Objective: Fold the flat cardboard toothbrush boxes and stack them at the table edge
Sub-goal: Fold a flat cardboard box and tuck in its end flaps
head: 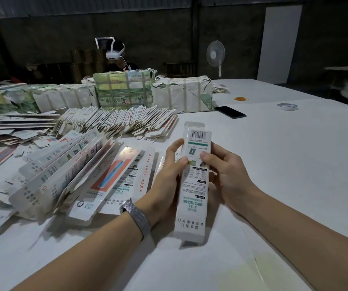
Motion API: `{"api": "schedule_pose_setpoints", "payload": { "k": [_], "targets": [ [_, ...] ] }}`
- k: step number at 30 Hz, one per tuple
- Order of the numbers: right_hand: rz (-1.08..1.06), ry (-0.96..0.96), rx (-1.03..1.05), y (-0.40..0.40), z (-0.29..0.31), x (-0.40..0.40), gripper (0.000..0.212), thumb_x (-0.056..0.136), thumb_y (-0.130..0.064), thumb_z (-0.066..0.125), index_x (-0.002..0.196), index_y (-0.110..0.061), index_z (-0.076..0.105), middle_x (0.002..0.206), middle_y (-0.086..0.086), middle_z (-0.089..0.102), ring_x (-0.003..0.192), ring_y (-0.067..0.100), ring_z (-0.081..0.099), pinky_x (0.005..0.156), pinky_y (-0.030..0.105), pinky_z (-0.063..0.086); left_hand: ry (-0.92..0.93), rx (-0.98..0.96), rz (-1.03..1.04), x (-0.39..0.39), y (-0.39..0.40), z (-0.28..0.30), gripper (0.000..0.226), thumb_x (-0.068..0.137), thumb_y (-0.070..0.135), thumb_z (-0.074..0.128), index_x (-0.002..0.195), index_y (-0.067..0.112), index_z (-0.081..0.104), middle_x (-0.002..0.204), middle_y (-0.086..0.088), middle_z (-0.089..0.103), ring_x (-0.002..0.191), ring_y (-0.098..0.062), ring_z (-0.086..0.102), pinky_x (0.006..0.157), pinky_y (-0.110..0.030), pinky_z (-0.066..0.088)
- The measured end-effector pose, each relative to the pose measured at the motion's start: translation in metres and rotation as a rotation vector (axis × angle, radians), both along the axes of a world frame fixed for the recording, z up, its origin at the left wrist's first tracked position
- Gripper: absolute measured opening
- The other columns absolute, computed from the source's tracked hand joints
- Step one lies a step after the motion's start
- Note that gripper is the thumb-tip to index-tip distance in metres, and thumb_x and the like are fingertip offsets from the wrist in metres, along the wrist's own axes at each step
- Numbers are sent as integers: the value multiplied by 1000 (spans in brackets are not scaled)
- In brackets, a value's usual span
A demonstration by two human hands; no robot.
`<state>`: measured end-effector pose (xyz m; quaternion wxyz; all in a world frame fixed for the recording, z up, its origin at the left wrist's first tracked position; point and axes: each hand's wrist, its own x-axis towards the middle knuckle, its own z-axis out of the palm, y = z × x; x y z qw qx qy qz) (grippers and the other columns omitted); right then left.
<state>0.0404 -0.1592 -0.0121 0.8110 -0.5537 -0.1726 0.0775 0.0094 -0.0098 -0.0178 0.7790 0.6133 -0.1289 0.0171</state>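
Squeezing the toothbrush box (194,181) mid-frame, my left hand (168,173) and right hand (225,175) pinch its long edges. I should press evenly so it squares.

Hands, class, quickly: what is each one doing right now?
Left hand: fingers grip the long white printed cardboard toothbrush box.
Right hand: fingers grip the same box.

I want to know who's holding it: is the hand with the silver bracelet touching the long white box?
Touching. The head view shows the left hand with thumb and fingers wrapped around the long white cardboard box.
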Motion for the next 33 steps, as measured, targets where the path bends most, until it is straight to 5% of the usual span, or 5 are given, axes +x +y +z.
{"api": "schedule_pose_setpoints", "payload": {
  "k": [13,18,21,27,33],
  "targets": [
    [-31,-119,-137,-1,2,-2,33,90,-10,62,117,-24,74,104,9,76,84,25,72,71,39,58,27,-13,72,7,-3,-2,46,92,43,54,134,43,35,104,-10,77,84,-27,74,69,-38,59],
    [-10,-164,-167,-3,2,-7,34,87,-10,60,115,-24,74,100,13,76,83,32,74,66,39,62,92,-66,112,9,-4,-7,28,91,49,52,119,54,46,94,-15,74,84,-40,60,84,-67,48],
    [-16,-167,-155,-3,1,-6,33,91,-3,57,116,-19,72,99,18,75,78,35,73,67,44,63,90,-48,114,8,-6,-7,28,91,50,52,119,54,45,92,-14,71,86,-41,52,85,-61,41],
    [-30,-204,-163,-1,0,-7,40,96,2,49,109,-26,75,91,15,76,71,27,71,58,33,59,44,27,121,8,-5,-8,36,92,51,51,126,50,38,91,-12,75,72,-32,65,73,-50,53],
    [-85,-216,-197,0,0,-4,34,98,-1,50,118,-21,71,100,11,76,77,25,73,62,31,58,17,63,125,4,-7,-4,33,103,39,52,129,49,35,97,-15,77,78,-34,69,73,-47,57]
  ]
}}
